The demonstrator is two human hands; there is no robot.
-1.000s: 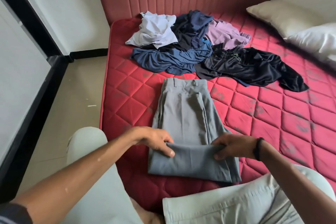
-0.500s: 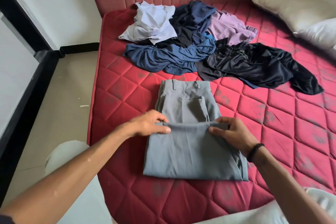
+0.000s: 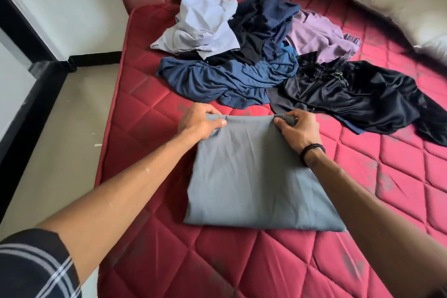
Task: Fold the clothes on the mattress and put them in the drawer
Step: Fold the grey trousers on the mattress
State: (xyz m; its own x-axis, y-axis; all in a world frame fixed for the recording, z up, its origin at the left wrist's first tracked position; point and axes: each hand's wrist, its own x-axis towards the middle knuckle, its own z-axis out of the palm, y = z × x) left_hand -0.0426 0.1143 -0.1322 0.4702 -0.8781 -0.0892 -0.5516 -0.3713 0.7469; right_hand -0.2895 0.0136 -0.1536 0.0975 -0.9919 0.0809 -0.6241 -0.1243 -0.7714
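Near the left edge of the mattress (image 3: 145,261), the grey trousers (image 3: 254,176) now lie as one compact rectangle: half a second ago the folded flap reached only partway up and the waistband still showed, and now it is carried right over and covers it. Both hands sit at the far corners of the fold, the left hand (image 3: 200,123) with its grip pinching the left corner between thumb and fingers, the right hand (image 3: 300,128) pinching the bunched right corner the same way. By my reading, this garment is about folded and ready to be smoothed and taken to the drawer, which is not in view. Toward the headboard end, the pile of unfolded clothes (image 3: 242,55) waits untouched.
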